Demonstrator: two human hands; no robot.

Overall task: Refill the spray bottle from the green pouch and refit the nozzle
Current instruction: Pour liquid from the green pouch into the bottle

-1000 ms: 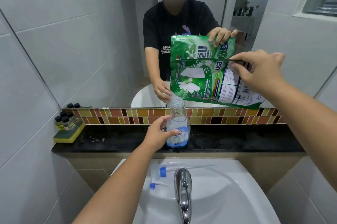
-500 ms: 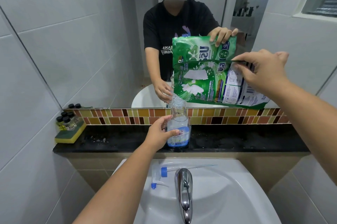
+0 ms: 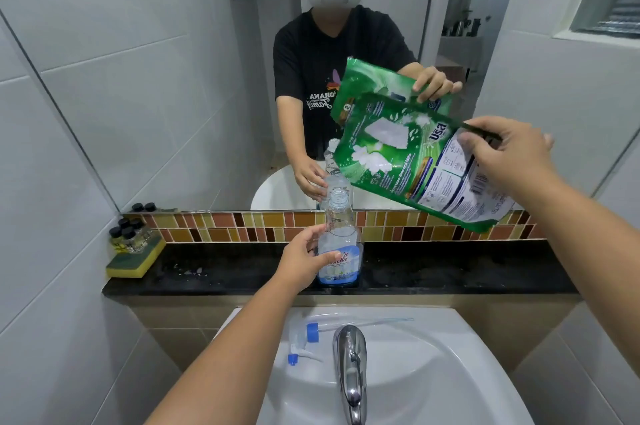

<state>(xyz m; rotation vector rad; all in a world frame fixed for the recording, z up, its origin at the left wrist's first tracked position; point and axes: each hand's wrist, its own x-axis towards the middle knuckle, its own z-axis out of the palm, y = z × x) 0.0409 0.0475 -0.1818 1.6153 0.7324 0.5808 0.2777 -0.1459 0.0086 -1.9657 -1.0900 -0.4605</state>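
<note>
Clear plastic, capless, the spray bottle [image 3: 338, 241] stands upright at the middle of the frame on the black counter [image 3: 450, 272], its open neck pointing up and some liquid already showing in the lower part. The left hand [image 3: 304, 256] wraps its grip round the bottle's body near the label, steadying it. Above and to the right, the green pouch [image 3: 412, 161] hangs tilted, its lower left corner close above the neck but seemingly not on it; whether liquid is running I cannot tell. The right hand [image 3: 509, 154] pinches the pouch's upper right edge, fingers closed on the foil.

By my reckoning this is the filling step, with the pour either pausing or being lined up. The next move calls for bringing the pouch's cut corner squarely over the narrow mouth and tipping gently, since a floppy pouch held by one edge could swing and spill onto the counter.

Lower down, the nozzle [image 3: 304, 341] with its blue collar and long dip tube lies on the rim of the white sink [image 3: 450, 372], left of the chrome tap [image 3: 349, 365], waiting to be refitted. At the left end of the counter sits a yellow sponge [image 3: 133, 260] with small dark-capped bottles [image 3: 128, 234] on it.
</note>
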